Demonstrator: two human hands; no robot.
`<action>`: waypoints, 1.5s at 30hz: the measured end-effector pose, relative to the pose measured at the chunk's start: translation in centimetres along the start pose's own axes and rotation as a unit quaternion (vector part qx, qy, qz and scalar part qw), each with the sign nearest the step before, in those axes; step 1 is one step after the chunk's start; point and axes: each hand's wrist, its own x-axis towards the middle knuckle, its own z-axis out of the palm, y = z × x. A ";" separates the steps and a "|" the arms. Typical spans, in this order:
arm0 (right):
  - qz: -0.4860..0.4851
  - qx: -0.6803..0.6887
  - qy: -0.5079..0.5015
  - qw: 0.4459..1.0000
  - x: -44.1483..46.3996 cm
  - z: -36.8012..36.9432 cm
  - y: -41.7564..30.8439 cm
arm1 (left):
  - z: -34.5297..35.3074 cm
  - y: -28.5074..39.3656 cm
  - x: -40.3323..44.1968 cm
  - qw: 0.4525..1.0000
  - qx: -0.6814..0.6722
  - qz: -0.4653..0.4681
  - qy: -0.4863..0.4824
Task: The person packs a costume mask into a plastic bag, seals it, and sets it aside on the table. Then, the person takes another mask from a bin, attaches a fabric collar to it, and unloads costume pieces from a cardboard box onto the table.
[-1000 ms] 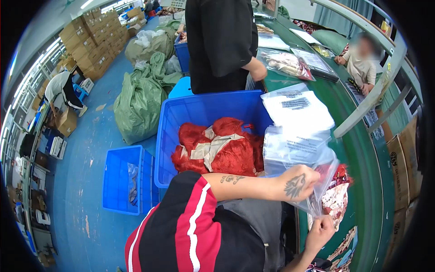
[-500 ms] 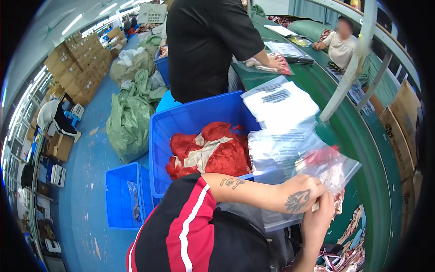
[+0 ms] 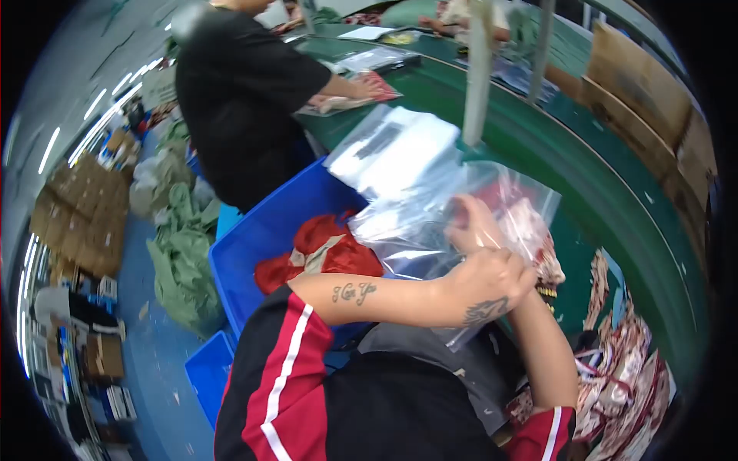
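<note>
My left hand, on the tattooed arm, is closed on the edge of a clear plastic bag. It crosses over my right wrist. My right hand is just beyond it, against the clear film, with bent fingers; whether they pinch the film is blurred. Through the bag shows a red and whitish patterned item. Left of my hands, a stack of printed clear bags lies at the table edge, partly over a blue bin with red furry pieces.
Patterned pieces with straps lie at the right on the green table. A co-worker in black presses a bagged item beyond the bin. A white post rises from the table. Cardboard, green sacks and another blue bin are around.
The view has turned right. My hands have come together and crossed, and my right hand has moved up the clear bag. The bag now lies further over the patterned item.
</note>
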 end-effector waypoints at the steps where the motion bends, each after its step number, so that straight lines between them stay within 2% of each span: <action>1: -0.082 -0.030 0.069 0.994 0.2 1.0 0.0 | 0.3 0.2 0.2 1.000 0.010 0.010 -0.012; 2: -0.163 -0.064 0.136 0.975 0.7 1.9 0.8 | 0.5 0.4 0.3 0.999 0.020 0.020 -0.024; 3: -0.267 -0.153 0.189 0.932 2.2 3.4 2.9 | 0.8 0.8 0.4 0.999 0.008 0.032 -0.026; 5: -0.353 -0.248 0.240 0.869 1.9 3.7 3.0 | 1.4 2.0 0.3 0.998 0.017 0.040 -0.048; 7: -0.218 -0.362 0.143 0.895 -1.3 1.9 -2.7 | 1.6 2.8 0.0 0.996 0.034 0.046 -0.070; 8: -0.210 -0.364 0.147 0.895 -1.5 1.1 -3.1 | 1.6 3.0 -0.1 0.996 0.029 0.052 -0.071; 9: -0.140 -0.227 0.051 0.963 -1.4 0.3 -3.5 | 1.6 3.3 -0.1 0.996 0.008 0.065 -0.060; 10: -0.065 -0.079 -0.044 0.994 -1.1 -0.5 -3.8 | 1.5 3.4 -0.1 0.996 -0.012 0.077 -0.050; 11: 0.011 0.074 -0.136 0.988 -0.7 -1.2 -3.9 | 1.4 3.6 -0.1 0.995 -0.033 0.090 -0.039; 12: 0.085 0.227 -0.220 0.945 -0.3 -1.7 -3.8 | 1.3 3.7 -0.1 0.993 -0.055 0.104 -0.029; 14: 0.105 0.476 -0.221 0.845 0.7 -2.4 -2.7 | 1.1 3.7 0.0 0.991 -0.055 0.121 -0.033; 15: 0.109 0.479 -0.207 0.846 0.7 -2.0 -2.4 | 1.0 3.8 0.1 0.990 -0.049 0.130 -0.035; 16: -0.005 0.418 -0.076 0.905 0.6 -0.9 -2.2 | 0.9 3.8 0.1 0.989 -0.044 0.139 -0.037; 17: -0.116 0.337 0.061 0.932 1.1 0.4 -1.9 | 0.7 3.7 0.1 0.987 -0.041 0.152 -0.041; 18: -0.088 0.315 0.068 0.943 3.1 2.9 0.0 | 0.5 3.5 0.3 0.986 -0.037 0.157 -0.044; 19: -0.219 0.239 0.188 0.927 2.2 1.9 -1.5 | 0.3 3.2 0.5 0.984 -0.037 0.167 -0.046; 21: -0.258 0.238 0.165 0.922 2.8 3.2 0.1 | 0.1 2.8 0.7 0.980 -0.044 0.183 -0.068; 22: -0.231 0.200 0.176 0.936 4.7 5.3 1.1 | 0.0 2.8 1.0 0.978 -0.050 0.188 -0.076; 23: -0.208 0.293 0.152 0.921 3.0 4.1 0.4 | -0.1 2.9 1.3 0.973 -0.062 0.208 -0.083; 24: -0.182 0.276 0.194 0.924 2.4 3.8 0.9 | -0.1 3.3 1.3 0.969 -0.078 0.210 -0.099; 25: -0.243 0.113 0.292 0.918 2.3 3.6 1.3 | -0.2 3.7 1.2 0.963 -0.075 0.228 -0.119; 26: -0.291 -0.062 0.366 0.882 2.2 3.2 1.9 | 0.0 3.9 0.7 0.957 -0.067 0.245 -0.138; 28: -0.289 -0.294 0.497 0.764 0.0 1.9 1.3 | 0.3 4.0 -0.6 0.951 -0.055 0.268 -0.142; 29: -0.256 -0.346 0.573 0.697 -1.0 0.7 -0.5 | 0.2 4.1 -0.9 0.952 -0.047 0.276 -0.125; 30: -0.240 -0.359 0.579 0.692 -2.5 -0.8 -1.6 | 0.0 4.2 -1.3 0.946 -0.059 0.293 -0.124; 31: -0.236 -0.267 0.559 0.748 -2.5 -0.9 -2.4 | -0.2 4.1 -1.7 0.947 -0.068 0.304 -0.082; 32: -0.220 -0.018 0.476 0.851 -1.3 0.4 -2.9 | -0.4 3.9 -1.9 0.947 -0.073 0.310 -0.038; 33: -0.109 0.417 0.283 0.857 0.4 1.5 -3.6 | -1.1 3.8 -1.8 0.947 -0.057 0.316 -0.014; 34: -0.035 0.626 0.187 0.757 2.6 2.9 -3.8 | -2.6 3.5 -1.9 0.954 -0.062 0.295 -0.012; 35: -0.015 0.717 0.160 0.679 4.9 4.1 -3.5 | -3.0 2.4 -3.3 0.990 0.055 0.128 0.009; 36: -0.003 0.752 0.180 0.635 7.0 4.8 -2.9 | -3.6 0.4 -5.3 0.984 0.170 -0.046 0.027; 37: 0.014 0.735 0.219 0.641 8.9 5.7 -2.3 | -4.5 -3.8 -5.1 0.989 0.085 0.014 0.122; 38: -0.043 0.599 0.284 0.748 11.2 7.1 -0.3 | -5.5 -7.3 -4.5 0.975 0.010 0.089 0.204; 39: -0.066 0.403 0.374 0.833 13.6 8.6 1.6 | -6.4 -9.6 -5.3 0.961 -0.037 0.035 0.271; 40: -0.065 0.227 0.467 0.852 16.1 10.2 3.5 | -7.3 -11.0 -5.5 0.935 -0.094 -0.015 0.342; 41: 0.062 0.464 0.354 0.810 13.1 6.7 2.1 | -8.3 -12.5 -5.8 0.897 -0.152 -0.053 0.412; 43: 0.183 0.660 0.200 0.700 9.1 2.9 1.7 | -10.3 -12.4 -4.7 0.888 -0.220 0.006 0.403; 44: 0.166 0.596 0.273 0.736 7.4 1.9 1.0 | -10.7 -10.9 -4.0 0.898 -0.193 0.111 0.379; 45: 0.144 0.529 0.334 0.767 6.1 1.6 0.0 | -10.4 -8.8 -3.4 0.903 -0.170 0.104 0.380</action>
